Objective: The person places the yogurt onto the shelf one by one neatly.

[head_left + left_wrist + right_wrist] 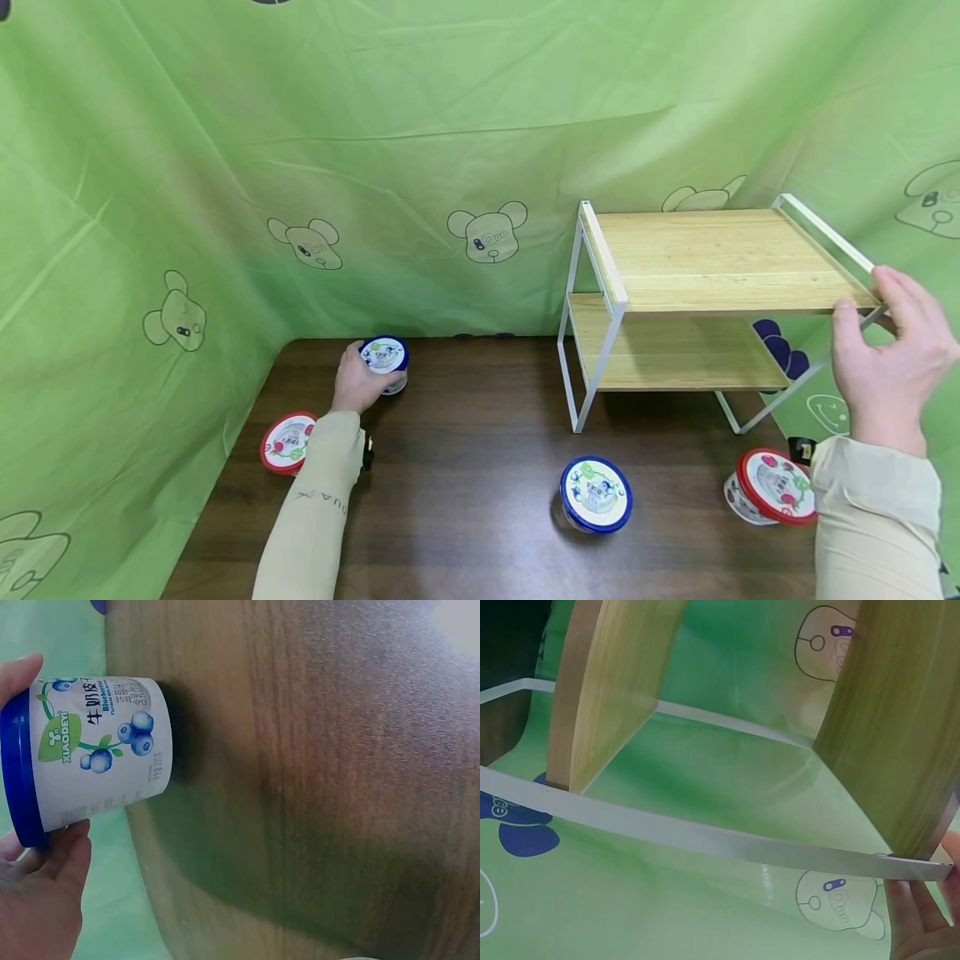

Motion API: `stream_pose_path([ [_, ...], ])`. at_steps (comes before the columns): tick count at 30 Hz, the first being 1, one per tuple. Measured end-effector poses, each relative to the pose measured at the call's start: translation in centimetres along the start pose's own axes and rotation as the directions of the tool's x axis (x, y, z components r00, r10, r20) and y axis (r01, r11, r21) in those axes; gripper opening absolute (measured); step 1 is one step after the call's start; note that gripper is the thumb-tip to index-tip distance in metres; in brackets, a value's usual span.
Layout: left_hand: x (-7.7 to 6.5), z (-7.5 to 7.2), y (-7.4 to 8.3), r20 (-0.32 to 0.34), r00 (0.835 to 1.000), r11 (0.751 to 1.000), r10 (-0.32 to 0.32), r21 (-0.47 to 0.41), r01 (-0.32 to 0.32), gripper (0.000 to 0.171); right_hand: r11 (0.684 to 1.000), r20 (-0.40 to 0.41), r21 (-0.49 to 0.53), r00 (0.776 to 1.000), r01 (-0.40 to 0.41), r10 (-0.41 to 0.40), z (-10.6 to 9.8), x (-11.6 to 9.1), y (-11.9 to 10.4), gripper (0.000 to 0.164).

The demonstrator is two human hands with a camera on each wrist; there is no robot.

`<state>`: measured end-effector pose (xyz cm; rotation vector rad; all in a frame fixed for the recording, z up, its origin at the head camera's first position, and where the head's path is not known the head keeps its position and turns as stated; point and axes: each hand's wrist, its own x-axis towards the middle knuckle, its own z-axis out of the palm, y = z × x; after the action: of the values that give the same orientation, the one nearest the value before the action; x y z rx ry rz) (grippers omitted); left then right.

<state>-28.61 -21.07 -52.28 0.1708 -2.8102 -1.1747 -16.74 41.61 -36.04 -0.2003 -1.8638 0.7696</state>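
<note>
At the table's far left corner, my left hand [357,381] grips a paper tub with a blue lid [384,355]. Its white side [105,750] carries blueberries and a green leaf logo in the left wrist view; thumb and fingers sit on either side near the lid. On the right, my right hand [892,358] holds the front right corner of a two-tier shelf [735,258], which has wooden boards and a white metal frame. In the right wrist view, the fingers [915,907] wrap the upper board's corner beside the frame bar [727,844].
A red-lidded tub [287,443] stands at the left, partly behind my left sleeve. Another blue-lidded tub [596,494] is front centre, and a second red-lidded tub [776,487] is beside my right wrist. Green cloth [375,167] hangs behind and beside the brown table [465,467].
</note>
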Motion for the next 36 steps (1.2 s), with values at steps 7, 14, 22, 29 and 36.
stream_pose_path([
  [7,0.4,-0.2,0.6,-0.003,1.000,1.000,0.012,0.001,-0.012,0.111,1.000,-0.014,0.003,1.000,-0.008,0.008,0.2,0.0,0.1,0.039],
  [14,0.3,-0.4,1.1,-0.020,1.000,0.999,0.004,-0.041,-0.004,0.110,1.000,-0.008,0.012,1.000,0.001,-0.001,0.1,0.1,0.1,0.039],
  [22,0.4,-0.8,2.2,-0.032,0.999,0.998,0.021,-0.059,-0.022,0.107,0.999,-0.002,0.002,0.999,-0.035,0.035,0.1,0.1,0.0,0.038],
  [29,0.3,-1.0,3.1,-0.046,0.997,0.996,0.058,-0.061,-0.061,0.105,0.999,-0.018,-0.006,0.999,-0.045,0.045,0.2,0.1,-0.1,0.038],
  [36,0.2,-1.2,3.7,-0.052,0.995,0.994,0.080,-0.066,-0.083,0.104,0.998,-0.042,-0.022,0.998,-0.053,0.052,0.2,-0.2,-2.9,0.038],
])
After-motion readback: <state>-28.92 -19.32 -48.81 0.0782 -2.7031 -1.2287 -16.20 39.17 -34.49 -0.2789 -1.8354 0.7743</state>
